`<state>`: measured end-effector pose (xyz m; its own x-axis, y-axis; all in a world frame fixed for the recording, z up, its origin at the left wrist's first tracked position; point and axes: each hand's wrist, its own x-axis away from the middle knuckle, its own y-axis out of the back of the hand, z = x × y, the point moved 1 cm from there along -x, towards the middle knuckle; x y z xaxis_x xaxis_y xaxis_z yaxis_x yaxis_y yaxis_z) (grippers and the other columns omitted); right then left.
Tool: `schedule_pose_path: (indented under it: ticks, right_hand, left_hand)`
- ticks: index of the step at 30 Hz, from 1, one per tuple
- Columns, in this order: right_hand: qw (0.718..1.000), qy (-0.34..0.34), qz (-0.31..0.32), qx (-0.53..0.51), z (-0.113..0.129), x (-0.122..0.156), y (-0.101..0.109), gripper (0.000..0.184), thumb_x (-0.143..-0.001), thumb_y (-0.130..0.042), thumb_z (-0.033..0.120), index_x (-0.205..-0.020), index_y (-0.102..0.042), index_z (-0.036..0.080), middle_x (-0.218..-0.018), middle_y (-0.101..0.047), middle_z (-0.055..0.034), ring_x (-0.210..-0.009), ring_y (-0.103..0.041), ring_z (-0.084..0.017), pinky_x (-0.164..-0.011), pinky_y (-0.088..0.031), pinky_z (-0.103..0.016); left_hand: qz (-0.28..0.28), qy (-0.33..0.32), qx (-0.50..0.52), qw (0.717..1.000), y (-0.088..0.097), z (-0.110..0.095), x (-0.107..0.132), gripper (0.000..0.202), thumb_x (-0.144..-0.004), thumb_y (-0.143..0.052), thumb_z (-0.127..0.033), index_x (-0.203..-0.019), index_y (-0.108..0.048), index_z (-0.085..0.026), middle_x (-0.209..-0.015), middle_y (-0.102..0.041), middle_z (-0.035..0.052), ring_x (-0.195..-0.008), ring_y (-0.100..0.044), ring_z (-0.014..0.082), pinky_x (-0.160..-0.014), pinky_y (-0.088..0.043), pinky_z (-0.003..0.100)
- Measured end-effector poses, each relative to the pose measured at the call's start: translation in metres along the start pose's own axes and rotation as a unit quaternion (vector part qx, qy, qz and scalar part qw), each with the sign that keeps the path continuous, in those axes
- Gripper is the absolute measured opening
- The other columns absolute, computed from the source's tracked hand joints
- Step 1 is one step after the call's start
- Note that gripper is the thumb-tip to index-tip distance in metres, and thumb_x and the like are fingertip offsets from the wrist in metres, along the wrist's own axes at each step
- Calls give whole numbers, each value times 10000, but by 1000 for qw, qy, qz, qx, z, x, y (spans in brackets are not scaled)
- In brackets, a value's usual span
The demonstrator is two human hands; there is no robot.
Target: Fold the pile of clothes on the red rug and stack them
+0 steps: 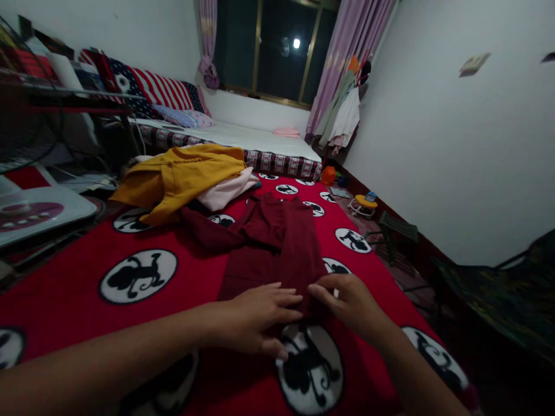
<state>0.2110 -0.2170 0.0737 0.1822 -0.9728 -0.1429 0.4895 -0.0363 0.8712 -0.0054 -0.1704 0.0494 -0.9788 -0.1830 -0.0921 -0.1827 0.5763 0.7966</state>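
A dark maroon long-sleeved top (264,248) lies on the red bedspread in front of me. One sleeve stretches out to the left, its end by the yellow garment; the other appears folded down along the right side of the body. My left hand (260,316) rests over the lower edge of the top, palm down, with its fingers extended and apart. At the lower right corner, my right hand (349,301) has its fingers curled and pinched at the maroon cloth. The fingertips partly hide that edge.
A pile with a yellow garment (191,167) and a pale pink one (228,190) sits at the far left of the red bedspread (195,323). Beyond stands a white-topped bed (247,136). A cluttered desk is left; a small yellow stool (364,202) and dark chair (498,294) are right.
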Motion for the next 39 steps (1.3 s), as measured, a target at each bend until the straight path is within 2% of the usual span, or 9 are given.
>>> schedule_pose_path:
  ticks: [5,9,13,17,23,28,35,37,39]
  right_hand:
    - [992,16,-112,58,-18,-77,-13,482,-878,-555,388,-1312,-553,178,-1349,-561,-136,-1235,-531,-255,-1012,-428,-393]
    - [991,24,-47,126,-35,-113,-50,616,-918,-464,474,-1466,-345,220,-1546,-285,-118,-1435,-226,-276,-1106,-271,-561]
    - [985,26,-13,172,-43,-117,-70,596,-949,-377,495,-1483,-305,241,-1556,-263,-97,-1451,-163,-280,-1095,-224,-628]
    - [986,23,-31,161,-47,-114,-69,603,-945,-383,495,-1490,-285,257,-1554,-275,-73,-1448,-177,-273,-1105,-235,-602]
    - [995,29,-82,46,-53,-111,-66,614,-953,-371,489,-1497,-262,227,-1514,-361,-100,-1411,-293,-256,-1127,-243,-553]
    - [994,35,-98,37,-55,-110,-69,557,-946,-394,478,-1432,-389,205,-1471,-424,-132,-1396,-323,-282,-1103,-270,-578]
    - [991,58,-108,47,-53,-109,-68,526,-939,-411,487,-1367,-471,187,-1437,-464,-147,-1359,-384,-290,-1087,-305,-572]
    - [991,61,-110,47,-55,-110,-69,517,-940,-407,493,-1352,-488,191,-1432,-473,-140,-1357,-387,-288,-1088,-307,-569]
    - [990,65,-113,47,-56,-111,-70,519,-940,-401,503,-1342,-498,189,-1427,-479,-139,-1357,-386,-292,-1085,-312,-568]
  left_hand:
    - [-66,97,63,991,42,9,34,268,-918,-523,-310,-1118,-685,-234,-1017,-729,32,-911,-678,175,-793,-507,229]
    - [-272,195,-211,918,82,51,73,371,-866,-558,-234,-1232,-612,-254,-1252,-618,69,-1165,-550,233,-1009,-421,348]
    - [-233,231,-301,895,103,92,99,663,-790,-636,-200,-1412,-413,-253,-1412,-488,87,-1309,-421,264,-1084,-343,422]
    - [-144,264,-334,893,112,100,101,389,-769,-616,-126,-1140,-641,-241,-1055,-673,53,-1019,-602,227,-923,-431,354]
    - [-351,347,-390,777,148,86,142,170,-784,-536,-138,-897,-656,-177,-893,-626,19,-874,-546,189,-786,-407,274]
    - [-244,429,-282,823,162,96,177,156,-737,-634,-269,-846,-699,-178,-773,-639,-13,-755,-534,160,-680,-360,226]
    - [-68,353,-291,887,133,56,149,176,-736,-668,-423,-761,-720,-257,-888,-673,19,-826,-582,181,-743,-378,245]
    - [-28,441,-254,860,123,52,151,362,-766,-583,-568,-673,-712,-243,-764,-676,50,-706,-608,203,-666,-395,267]
    - [-67,552,-262,789,121,57,162,548,-793,-442,-684,-652,-708,-226,-718,-676,95,-686,-628,260,-638,-408,306]
